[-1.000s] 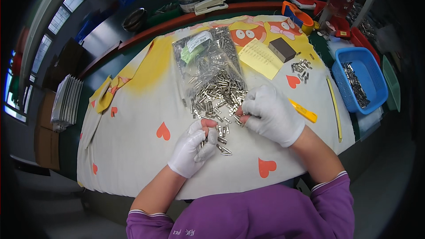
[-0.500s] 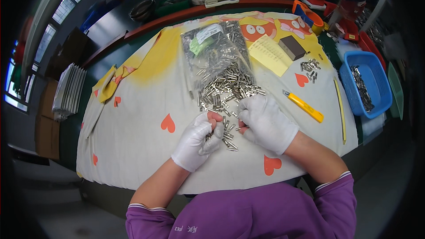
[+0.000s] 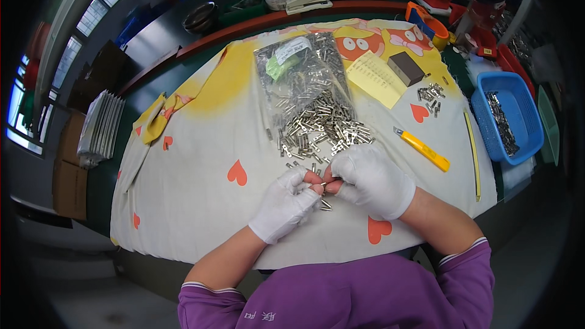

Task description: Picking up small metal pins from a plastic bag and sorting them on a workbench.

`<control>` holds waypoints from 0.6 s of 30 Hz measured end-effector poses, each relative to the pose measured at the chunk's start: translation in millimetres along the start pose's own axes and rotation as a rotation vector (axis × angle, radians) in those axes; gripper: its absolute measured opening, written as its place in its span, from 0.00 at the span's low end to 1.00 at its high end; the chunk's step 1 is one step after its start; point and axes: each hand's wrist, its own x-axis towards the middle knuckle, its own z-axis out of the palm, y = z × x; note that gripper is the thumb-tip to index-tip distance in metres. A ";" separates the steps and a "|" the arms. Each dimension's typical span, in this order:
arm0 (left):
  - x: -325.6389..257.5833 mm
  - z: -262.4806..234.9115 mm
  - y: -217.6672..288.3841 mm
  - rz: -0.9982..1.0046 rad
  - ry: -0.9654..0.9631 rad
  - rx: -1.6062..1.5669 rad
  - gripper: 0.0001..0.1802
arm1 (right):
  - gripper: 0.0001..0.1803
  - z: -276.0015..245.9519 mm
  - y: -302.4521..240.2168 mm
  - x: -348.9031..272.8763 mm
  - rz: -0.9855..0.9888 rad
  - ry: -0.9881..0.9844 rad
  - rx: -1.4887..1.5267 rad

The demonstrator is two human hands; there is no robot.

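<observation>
Both my hands wear white gloves with bare fingertips. My left hand [image 3: 283,204] and my right hand [image 3: 368,178] meet at their fingertips, pinching small silver metal pieces [image 3: 323,186] between them. Just beyond the hands lies a loose heap of the same metal pieces [image 3: 320,131] spilling from an open clear plastic bag [image 3: 298,79]. A few pieces lie under the hands on the white cloth [image 3: 201,201] with red hearts.
A yellow utility knife [image 3: 423,149] lies right of the heap. Farther right are a small pile of metal parts [image 3: 429,93], a yellow ruler [image 3: 472,152] and a blue tray [image 3: 509,116] with parts. A yellow paper [image 3: 375,76] and a dark block [image 3: 405,68] lie behind.
The view has shifted a little. My hands stay together at the near edge of the heap, fingertips still working on small metal pieces.
</observation>
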 end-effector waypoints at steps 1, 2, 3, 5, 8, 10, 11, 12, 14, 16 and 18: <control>-1.3 1.1 4.9 -0.015 0.005 0.008 0.08 | 0.08 0.1 0.4 -0.9 -0.009 0.039 0.027; -1.8 1.8 7.5 -0.029 0.009 0.015 0.07 | 0.08 0.1 1.0 -1.7 -0.018 0.077 0.054; -1.2 1.8 6.7 -0.028 0.009 0.015 0.07 | 0.08 0.0 1.8 -2.8 -0.019 0.078 0.053; -1.4 1.7 4.6 0.011 0.005 -0.013 0.06 | 0.08 0.1 2.7 -4.3 -0.045 0.120 0.037; -2.7 2.2 7.4 -0.028 0.002 -0.016 0.06 | 0.09 0.6 4.4 -4.8 -0.051 0.115 0.024; -2.0 0.2 4.0 -0.020 -0.010 -0.022 0.07 | 0.09 0.8 4.8 -4.5 -0.049 0.117 0.034; -1.7 -0.8 2.8 -0.010 -0.021 -0.028 0.07 | 0.09 1.0 4.9 -4.1 -0.049 0.119 0.044; -2.2 -0.9 3.0 -0.011 -0.021 -0.029 0.07 | 0.09 2.0 5.5 -4.2 -0.049 0.118 0.044; -3.1 0.9 5.6 -0.015 -0.024 0.015 0.11 | 0.09 2.3 6.9 -5.8 -0.057 0.142 0.041; -2.2 0.1 4.5 -0.011 -0.032 0.015 0.12 | 0.09 1.1 6.4 -5.4 -0.055 0.138 0.034; -1.6 -0.8 4.4 -0.008 -0.038 0.013 0.14 | 0.09 1.0 6.4 -4.5 -0.054 0.132 0.028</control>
